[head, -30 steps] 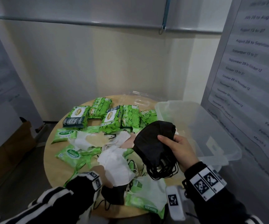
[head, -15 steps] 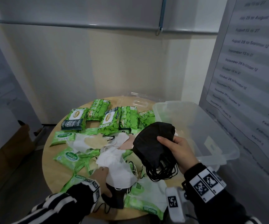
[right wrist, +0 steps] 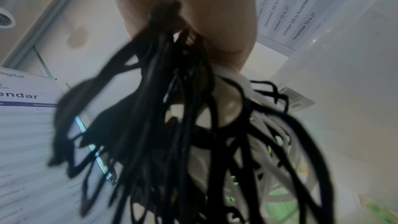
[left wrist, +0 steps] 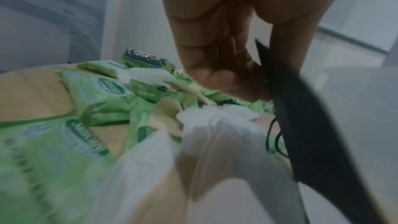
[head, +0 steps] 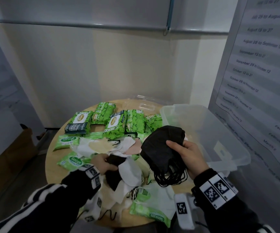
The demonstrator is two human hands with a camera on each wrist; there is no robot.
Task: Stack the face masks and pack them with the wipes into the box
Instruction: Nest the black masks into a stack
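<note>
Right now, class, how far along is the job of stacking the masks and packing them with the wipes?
Partly done. The right hand holds a stack of black masks. The left hand pinches another black mask from the pile. White and beige masks and the wipe packs lie on the table; nothing shows packed in the box.

matt black cloth masks [head: 161,147], glossy green plastic wipe packs [head: 114,123], clear plastic box [head: 223,140], smooth wooden table [head: 51,165].
</note>
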